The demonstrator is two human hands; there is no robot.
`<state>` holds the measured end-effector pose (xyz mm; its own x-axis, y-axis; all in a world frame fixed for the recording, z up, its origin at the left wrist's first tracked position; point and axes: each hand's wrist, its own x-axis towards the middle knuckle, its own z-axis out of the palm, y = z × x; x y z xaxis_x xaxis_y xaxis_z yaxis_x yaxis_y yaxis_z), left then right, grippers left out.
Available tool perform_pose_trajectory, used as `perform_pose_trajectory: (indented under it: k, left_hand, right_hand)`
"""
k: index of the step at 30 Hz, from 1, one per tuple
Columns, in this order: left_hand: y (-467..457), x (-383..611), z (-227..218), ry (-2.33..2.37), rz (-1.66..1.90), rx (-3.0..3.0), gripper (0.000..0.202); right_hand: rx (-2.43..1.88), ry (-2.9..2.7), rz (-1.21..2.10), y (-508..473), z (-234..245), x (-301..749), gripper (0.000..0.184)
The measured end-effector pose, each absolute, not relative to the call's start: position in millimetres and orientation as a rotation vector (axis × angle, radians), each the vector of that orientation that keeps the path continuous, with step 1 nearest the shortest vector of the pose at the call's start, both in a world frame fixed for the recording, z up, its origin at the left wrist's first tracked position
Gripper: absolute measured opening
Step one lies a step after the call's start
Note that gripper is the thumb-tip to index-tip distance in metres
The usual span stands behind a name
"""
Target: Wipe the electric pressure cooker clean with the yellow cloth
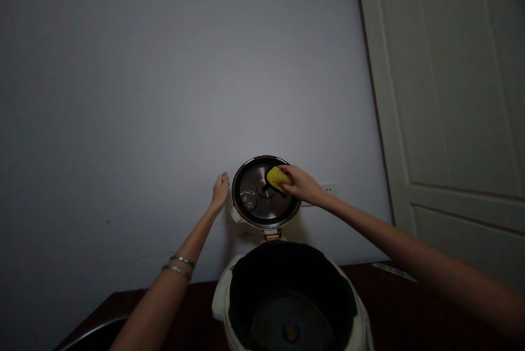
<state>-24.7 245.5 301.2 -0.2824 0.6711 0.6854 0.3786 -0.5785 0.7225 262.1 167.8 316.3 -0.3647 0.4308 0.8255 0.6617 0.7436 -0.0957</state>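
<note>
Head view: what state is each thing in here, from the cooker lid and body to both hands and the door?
Cooker lid, standing open on its hinge, steel inner face showing
Cooker body, open, dark inside
Right hand, holding yellow sponge against the lid's inner face
Left hand, holding nothing, beside the lid's rim
White panelled door, shut

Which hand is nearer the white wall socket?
Right. The right hand is just left of the white wall socket, holding a yellow sponge on the cooker lid; the left hand is farther away, beyond the lid's opposite edge.
</note>
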Motion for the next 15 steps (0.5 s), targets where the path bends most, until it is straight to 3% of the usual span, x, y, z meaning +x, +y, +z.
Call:
perform_pose_trajectory:
  k: [3, 7, 15]
  left_hand:
    - [256, -15, 327, 1.236, 1.906, 1.892, 0.042]
    - [266, -4, 349, 1.133, 1.807, 2.076, 0.042]
    - [276, -1, 359, 1.015, 1.574, 2.251, 0.039]
  right_hand:
    - [-0.969, -2.031, -0.594, 188, 326, 237, 0.054]
    - [-1.107, -2.062, -0.858, 206, 339, 213, 0.04]
    - [-1.166, -2.01, -1.005, 233, 338, 198, 0.032]
